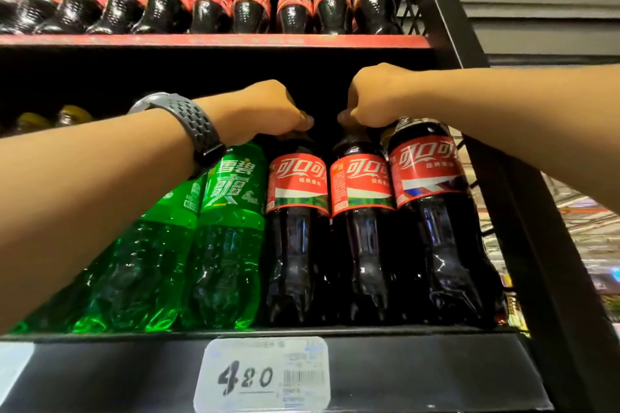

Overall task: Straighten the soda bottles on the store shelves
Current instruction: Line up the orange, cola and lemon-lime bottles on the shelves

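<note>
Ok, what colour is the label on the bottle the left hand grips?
Its label is red with white lettering and a green band; head view.

Sprite bottle (pixel 231 228): green label, white characters 雪碧 at the top; larger white graphic below, not legible.
Second Sprite bottle (pixel 151 261): label turned aside, small print illegible.
Left cola bottle (pixel 297 245): red label, white script 可口可, the rest runs round the curve; fine line beneath unreadable.
Middle cola bottle (pixel 362 245): same red label, 可口可 showing.
Right cola bottle (pixel 432 231): red label, 可口可, slanted.
Price tag (pixel 265 375) on shelf edge (pixel 436 379): black digits 4 2 0, underlined; barcode at right; fine print blurred.
Top-shelf cola bottles (pixel 214 7): red labels, script too blurred.
</note>
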### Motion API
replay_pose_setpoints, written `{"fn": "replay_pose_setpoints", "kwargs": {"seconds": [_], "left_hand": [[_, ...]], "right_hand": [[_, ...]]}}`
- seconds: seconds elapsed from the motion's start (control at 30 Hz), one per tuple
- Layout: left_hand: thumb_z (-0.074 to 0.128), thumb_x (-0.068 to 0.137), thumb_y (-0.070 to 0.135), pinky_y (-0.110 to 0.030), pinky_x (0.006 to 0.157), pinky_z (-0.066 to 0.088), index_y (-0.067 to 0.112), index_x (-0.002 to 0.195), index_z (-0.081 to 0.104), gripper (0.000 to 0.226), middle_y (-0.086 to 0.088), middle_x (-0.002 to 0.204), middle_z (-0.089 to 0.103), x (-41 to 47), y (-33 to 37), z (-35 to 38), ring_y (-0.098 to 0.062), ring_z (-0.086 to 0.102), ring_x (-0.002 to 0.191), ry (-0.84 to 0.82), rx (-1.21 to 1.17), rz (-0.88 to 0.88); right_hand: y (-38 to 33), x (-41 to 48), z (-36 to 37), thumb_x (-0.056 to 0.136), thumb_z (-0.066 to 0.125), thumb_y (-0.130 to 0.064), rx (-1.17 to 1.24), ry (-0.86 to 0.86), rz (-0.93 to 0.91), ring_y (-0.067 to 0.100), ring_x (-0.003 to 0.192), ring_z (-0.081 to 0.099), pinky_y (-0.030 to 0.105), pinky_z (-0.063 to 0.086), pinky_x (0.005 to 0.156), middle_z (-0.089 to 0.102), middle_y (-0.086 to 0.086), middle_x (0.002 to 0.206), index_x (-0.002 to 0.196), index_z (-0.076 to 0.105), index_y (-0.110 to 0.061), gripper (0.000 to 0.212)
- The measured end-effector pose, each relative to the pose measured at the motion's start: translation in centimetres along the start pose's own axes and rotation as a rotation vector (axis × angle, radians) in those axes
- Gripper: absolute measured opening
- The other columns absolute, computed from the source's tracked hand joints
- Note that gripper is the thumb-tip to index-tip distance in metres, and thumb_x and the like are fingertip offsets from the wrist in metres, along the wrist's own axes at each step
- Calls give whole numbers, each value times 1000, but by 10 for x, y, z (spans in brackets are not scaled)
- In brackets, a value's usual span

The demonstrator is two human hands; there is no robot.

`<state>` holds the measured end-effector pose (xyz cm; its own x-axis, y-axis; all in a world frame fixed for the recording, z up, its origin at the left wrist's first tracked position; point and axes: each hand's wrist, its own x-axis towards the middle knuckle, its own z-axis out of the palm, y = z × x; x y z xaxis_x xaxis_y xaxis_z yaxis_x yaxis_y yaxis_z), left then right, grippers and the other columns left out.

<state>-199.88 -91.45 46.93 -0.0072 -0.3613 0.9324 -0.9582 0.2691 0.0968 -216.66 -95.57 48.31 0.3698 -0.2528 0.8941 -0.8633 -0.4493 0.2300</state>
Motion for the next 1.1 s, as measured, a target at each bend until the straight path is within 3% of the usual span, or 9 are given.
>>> {"fn": "replay_pose_setpoints", "kwargs": {"seconds": [0.2,0.33,0.63,0.77,0.83,0.9,1.0,1.1], "left_hand": [[69,84,33,-29,72,48,11,95,70,25,-5,95,68,1,-1,2,-20,62,88,4,49,-2],[75,77,41,-24,57,42,17,86,71,26,2,81,67,1,-6,1,-10,58,74,64,9,4],[75,76,32,-29,67,49,14,88,73,22,-5,88,70,2,-2,6,-22,64,85,111,103,26],[66,78,36,-30,77,49,22,101,69,27,-2,103,69,1,8,11,-22,62,95,149,232,133],[64,79,45,-29,76,47,21,100,69,32,-1,100,68,2,18,17,-23,61,93,140,226,175],[63,79,54,-28,70,45,20,96,69,38,0,93,67,4,29,23,-22,61,86,113,219,201],[63,80,54,-28,65,45,17,96,69,41,-1,92,68,6,43,35,-19,61,82,66,226,231],[65,80,53,-26,56,43,17,95,68,38,1,89,66,7,49,44,-17,60,79,19,220,244]], "right_hand": [[0,0,2,83,63,-53,-33,18,12,28,82,60,32,47,66,62,7,90,98,63,-11,45],[2,-1,0,85,62,-48,-3,-6,6,27,90,61,32,49,72,66,8,100,105,66,-13,41],[-2,-8,1,88,59,-45,-28,3,2,27,95,60,32,49,75,64,9,106,111,64,-11,42],[-6,-12,-12,97,47,-29,-192,-36,-3,30,97,60,34,49,76,63,13,113,118,60,-5,34],[-6,-16,-24,96,44,-15,-370,-96,-5,24,75,56,26,42,55,63,11,100,111,62,-5,25],[-3,-17,-33,94,44,-10,-534,-169,-25,17,59,44,23,30,47,55,5,78,99,61,-6,18],[-1,-15,-36,94,45,-10,-678,-283,-86,20,66,49,26,41,64,50,4,71,89,61,-7,17],[1,-10,-31,94,46,-10,-796,-328,-123,17,62,46,30,39,72,49,4,68,68,53,-10,26]]}}
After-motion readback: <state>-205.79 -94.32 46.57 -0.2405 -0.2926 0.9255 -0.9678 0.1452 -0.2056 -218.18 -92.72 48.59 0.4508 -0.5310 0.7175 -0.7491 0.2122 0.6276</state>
